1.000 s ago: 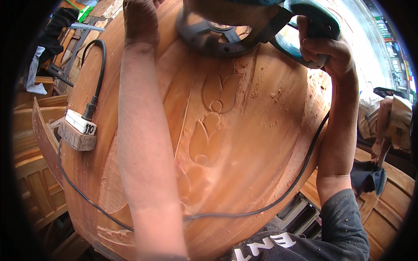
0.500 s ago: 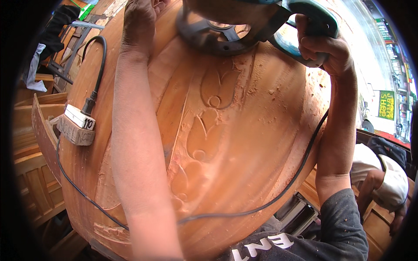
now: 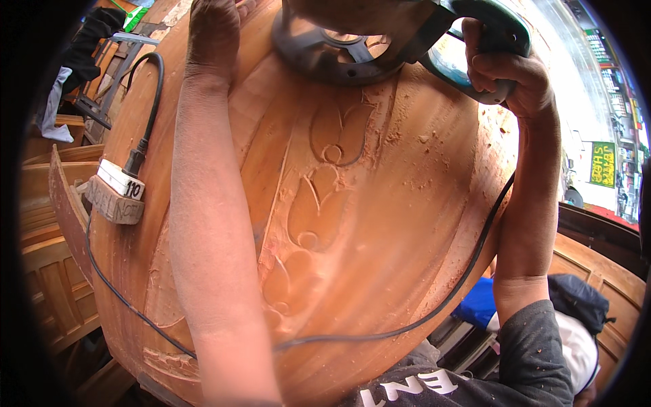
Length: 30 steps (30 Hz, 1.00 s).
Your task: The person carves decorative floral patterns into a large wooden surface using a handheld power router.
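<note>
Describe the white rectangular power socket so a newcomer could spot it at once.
Start at the broad reddish-brown carved wooden panel. Near its left edge sits a brown wooden block, topped by the white rectangular power socket. Its white casing, holding a thick black plug, stands out against brown wood.

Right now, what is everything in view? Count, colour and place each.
Power tool: one, black and turquoise, top centre.
Carved board: one, brown, centre.
Tulip carvings: at least three, brown, on board.
Cables: two visible lengths, black, on board.
Plug: one, black, in socket.
Socket: one, white, on block.
Block: one, brown, left side.
Wooden panels: several, brown, left and right.
Cloths: two, black and white, upper left.
Sign: one, yellow-green, right.
Other person: one, white clothing, lower right.
Bundle: one, dark, lower right.
Right hand: one, bare, gripping power tool.
Left hand: one, bare, left of power tool.
Forearms: two, bare, either side.
Sleeve: one, dark grey, lower right.
</note>
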Available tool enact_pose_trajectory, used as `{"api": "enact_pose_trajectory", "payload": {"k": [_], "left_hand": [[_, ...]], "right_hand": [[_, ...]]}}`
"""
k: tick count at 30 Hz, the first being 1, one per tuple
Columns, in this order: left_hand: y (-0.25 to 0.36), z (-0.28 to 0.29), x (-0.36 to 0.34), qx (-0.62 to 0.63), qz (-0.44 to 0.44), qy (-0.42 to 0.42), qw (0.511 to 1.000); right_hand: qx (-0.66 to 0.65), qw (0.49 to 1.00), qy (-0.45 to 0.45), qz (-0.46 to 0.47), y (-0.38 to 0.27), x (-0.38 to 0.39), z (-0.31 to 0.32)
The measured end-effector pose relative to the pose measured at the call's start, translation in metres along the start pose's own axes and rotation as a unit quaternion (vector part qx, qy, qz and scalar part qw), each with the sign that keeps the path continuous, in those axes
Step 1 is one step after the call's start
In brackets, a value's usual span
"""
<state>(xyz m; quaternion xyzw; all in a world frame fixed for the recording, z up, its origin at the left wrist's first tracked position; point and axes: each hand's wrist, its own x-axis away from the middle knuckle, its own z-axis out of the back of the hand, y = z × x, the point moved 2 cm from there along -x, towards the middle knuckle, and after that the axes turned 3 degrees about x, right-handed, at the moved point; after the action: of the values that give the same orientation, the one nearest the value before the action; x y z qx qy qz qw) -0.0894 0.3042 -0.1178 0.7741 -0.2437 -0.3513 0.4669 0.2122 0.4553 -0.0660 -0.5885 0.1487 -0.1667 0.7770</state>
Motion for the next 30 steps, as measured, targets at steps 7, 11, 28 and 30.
{"api": "enact_pose_trajectory", "payload": {"k": [7,11,28,30], "left_hand": [[-0.006,0.009,-0.004,-0.018,-0.009,0.009,1.0],[-0.005,0.023,-0.01,0.085,0.03,-0.045,0.995],[0.003,-0.003,0.009,0.055,-0.044,-0.047,0.996],[-0.011,0.037,-0.016,0.245,0.045,-0.071,0.966]], "right_hand": [[-0.011,1.0,-0.012,0.004,0.0,0.001,0.001],[-0.022,1.0,-0.008,0.001,0.0,-0.001,-0.004],[-0.001,0.999,0.039,-0.021,-0.003,0.007,-0.007],[-0.006,1.0,0.022,-0.02,-0.003,0.003,-0.009]]}}
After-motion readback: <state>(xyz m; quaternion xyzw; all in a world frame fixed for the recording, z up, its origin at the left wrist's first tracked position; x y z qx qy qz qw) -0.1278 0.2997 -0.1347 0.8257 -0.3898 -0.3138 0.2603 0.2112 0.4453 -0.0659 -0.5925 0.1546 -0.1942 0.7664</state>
